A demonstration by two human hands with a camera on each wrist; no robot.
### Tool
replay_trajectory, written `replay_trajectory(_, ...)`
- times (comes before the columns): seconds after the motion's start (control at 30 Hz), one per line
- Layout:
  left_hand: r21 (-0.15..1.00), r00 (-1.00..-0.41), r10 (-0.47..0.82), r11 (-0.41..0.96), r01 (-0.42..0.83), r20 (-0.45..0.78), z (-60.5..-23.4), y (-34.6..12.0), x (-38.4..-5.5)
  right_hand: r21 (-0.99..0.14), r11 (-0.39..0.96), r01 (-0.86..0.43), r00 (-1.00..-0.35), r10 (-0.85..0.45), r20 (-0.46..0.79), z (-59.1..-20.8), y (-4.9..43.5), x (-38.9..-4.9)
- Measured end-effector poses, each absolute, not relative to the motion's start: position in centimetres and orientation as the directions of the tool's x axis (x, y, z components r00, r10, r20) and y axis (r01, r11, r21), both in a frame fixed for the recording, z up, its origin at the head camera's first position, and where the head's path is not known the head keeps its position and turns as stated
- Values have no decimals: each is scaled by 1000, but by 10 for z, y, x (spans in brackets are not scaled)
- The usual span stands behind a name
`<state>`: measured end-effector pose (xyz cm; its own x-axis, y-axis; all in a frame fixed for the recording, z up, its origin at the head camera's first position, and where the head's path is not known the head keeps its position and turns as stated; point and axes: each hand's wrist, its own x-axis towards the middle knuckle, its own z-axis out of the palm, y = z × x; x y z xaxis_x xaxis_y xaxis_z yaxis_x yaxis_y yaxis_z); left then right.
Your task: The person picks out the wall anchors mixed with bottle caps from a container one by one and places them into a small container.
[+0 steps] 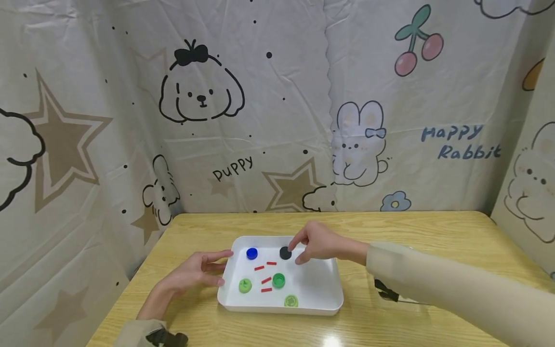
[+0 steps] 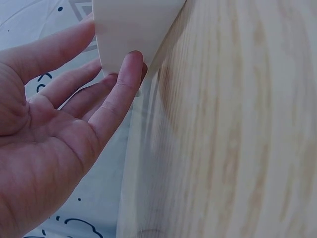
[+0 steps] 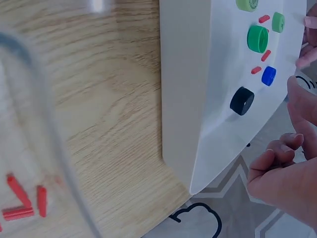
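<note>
A shallow white tray point(image 1: 318, 289) lies on the wooden table. My left hand point(image 1: 195, 270) is at its left side; in the left wrist view the fairly straight fingers point(image 2: 116, 96) touch the tray's outer wall. Over the back of the tray, my right hand point(image 1: 320, 241) reaches in with thumb and index finger parted, close beside a black bottle cap point(image 1: 284, 253). The right wrist view shows that cap standing in the tray with nothing gripped. Around it are a blue cap point(image 1: 252, 253), a green cap point(image 1: 279, 280) and two light green caps, one at the front point(image 1: 291, 301).
Several short red sticks point(image 1: 266, 290) lie among the caps. Right of the tray stands a clear container point(image 3: 54, 134) with more red sticks point(image 3: 19, 191) in it, partly hidden by my right sleeve in the head view. A printed curtain point(image 1: 286, 120) hangs behind the table point(image 1: 195, 231).
</note>
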<state>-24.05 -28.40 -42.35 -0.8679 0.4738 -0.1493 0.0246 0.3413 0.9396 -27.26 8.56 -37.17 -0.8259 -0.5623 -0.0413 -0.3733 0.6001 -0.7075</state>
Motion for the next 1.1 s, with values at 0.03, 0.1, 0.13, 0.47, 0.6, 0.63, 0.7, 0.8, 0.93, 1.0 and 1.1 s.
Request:
replay_trajectory(0.03,940,-868,474,340,25,-148,-424,-284,-241,-705,600,-378,-822,-568,-42,-373,82,-274)
replay_trajectory(0.1,941,-868,475,339,28,-146,-424,-284,-241,-700,599,-388,-816,-576,-41,-375,75,-277)
replay_trajectory(0.13,941,-867,476,338,29,-144,-424,-284,-242,-701,595,-393,-812,-583,-40,-376,72,-279)
replay_trajectory(0.47,942,-867,480,333,41,-132,-426,-285,-243,-703,601,-379,-802,-593,-75,-396,50,-290)
replay_trajectory(0.6,945,-867,479,326,33,-135,-426,-285,-243,-682,615,-396,-804,-592,-67,-398,45,-293)
replay_trajectory(0.63,946,-867,479,324,30,-137,-426,-285,-243,-675,616,-407,-802,-595,-59,-398,43,-293)
replay_trajectory(0.7,946,-868,477,323,28,-137,-425,-285,-243,-655,621,-431,-798,-601,-45,-399,40,-294)
replay_trajectory(0.8,945,-869,476,325,29,-137,-425,-285,-243,-622,630,-465,-791,-611,-27,-401,36,-294)
replay_trajectory(0.93,948,-864,485,318,32,-133,-426,-286,-243,-591,645,-485,-790,-612,-20,-403,33,-294)
replay_trajectory(1.0,950,-861,491,310,32,-131,-427,-287,-242,-582,648,-491,-790,-613,-15,-404,31,-294)
replay_trajectory(1.1,952,-859,495,305,30,-132,-427,-287,-242,-568,649,-506,-786,-618,-6,-405,29,-294)
